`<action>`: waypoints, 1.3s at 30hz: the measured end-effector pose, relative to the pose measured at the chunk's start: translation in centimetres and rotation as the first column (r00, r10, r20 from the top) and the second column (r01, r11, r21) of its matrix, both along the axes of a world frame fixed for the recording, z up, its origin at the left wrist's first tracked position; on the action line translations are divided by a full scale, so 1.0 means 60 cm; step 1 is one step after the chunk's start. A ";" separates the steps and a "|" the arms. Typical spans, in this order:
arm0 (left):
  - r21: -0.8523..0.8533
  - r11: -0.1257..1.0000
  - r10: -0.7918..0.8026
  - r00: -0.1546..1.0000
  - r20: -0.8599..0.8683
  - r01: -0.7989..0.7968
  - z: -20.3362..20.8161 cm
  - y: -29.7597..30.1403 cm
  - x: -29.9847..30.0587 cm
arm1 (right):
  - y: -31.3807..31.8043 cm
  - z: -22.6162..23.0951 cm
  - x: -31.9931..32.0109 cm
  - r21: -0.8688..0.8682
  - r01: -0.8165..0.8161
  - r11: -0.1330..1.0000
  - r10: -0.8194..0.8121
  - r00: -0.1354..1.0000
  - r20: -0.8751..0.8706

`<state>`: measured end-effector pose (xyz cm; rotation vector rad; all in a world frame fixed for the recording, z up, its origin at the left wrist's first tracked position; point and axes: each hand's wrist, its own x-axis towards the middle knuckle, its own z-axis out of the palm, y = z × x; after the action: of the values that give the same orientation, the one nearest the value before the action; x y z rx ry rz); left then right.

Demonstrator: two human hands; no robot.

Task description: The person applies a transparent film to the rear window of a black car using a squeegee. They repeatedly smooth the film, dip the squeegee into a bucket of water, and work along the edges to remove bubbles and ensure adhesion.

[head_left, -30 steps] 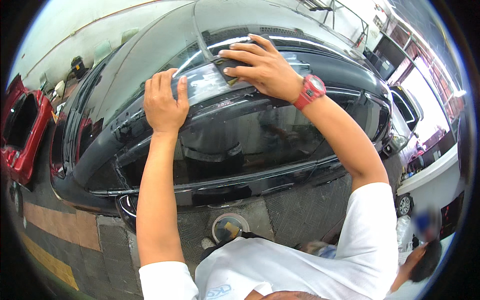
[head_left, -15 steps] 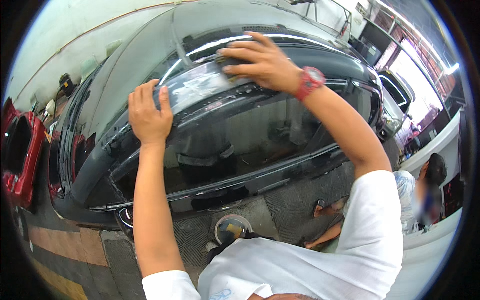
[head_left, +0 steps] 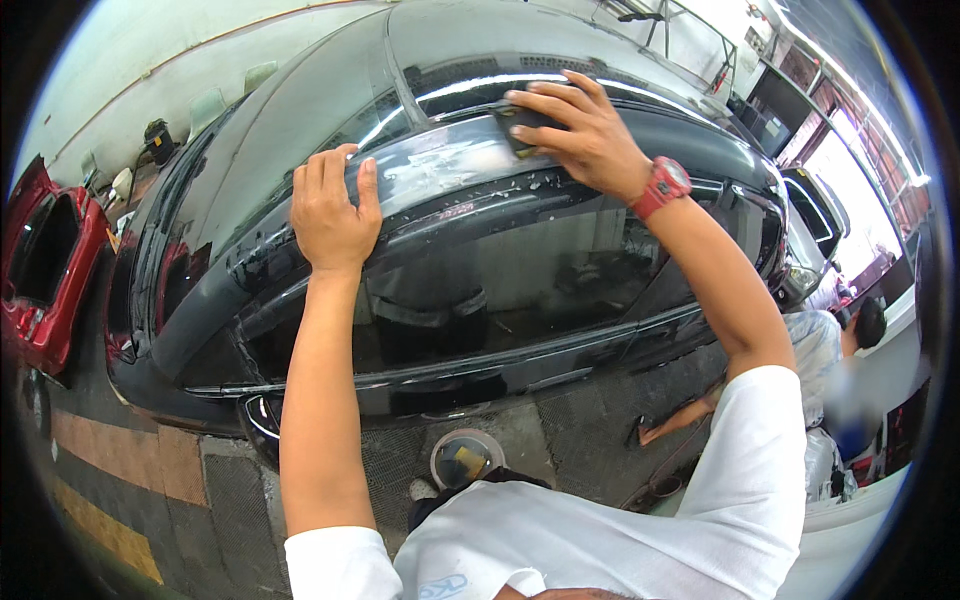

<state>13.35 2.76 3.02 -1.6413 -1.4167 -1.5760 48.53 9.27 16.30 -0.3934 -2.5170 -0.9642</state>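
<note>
A black car (head_left: 470, 380) stands in front of me, with a grey and white sanded patch (head_left: 430, 165) along its roof edge. At the right end of this patch, my right hand (head_left: 590, 135) presses a dark sanding block (head_left: 518, 128) flat to the surface, fingers spread over it. My left hand (head_left: 335, 210) rests on the roof edge at the patch's left end, thumb apart from the fingers and holding nothing. Wet-looking whitish bits lie along the trim below the patch. The underside of the block is hidden.
By my feet stands a round bucket (head_left: 467, 458) with something yellow in it. A co-worker (head_left: 815, 350) crouches at the right beside the car. A red car body part (head_left: 50, 270) is at the far left; a silver car (head_left: 805, 235) stands at the back right.
My right hand has slid the sanding block to the right along the roof edge. The whole view has shifted a little; my left hand stays on the roof edge.
</note>
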 end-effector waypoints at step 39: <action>-0.597 0.363 -0.314 0.697 0.645 0.716 -0.233 -0.384 0.258 | -0.545 -0.420 -0.041 -0.717 -0.503 0.483 -0.594 0.413 -0.690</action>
<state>28.82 -20.25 -10.94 -2.6674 -2.2768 -1.8038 46.09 -23.43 -8.90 -0.9915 -1.5768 0.7017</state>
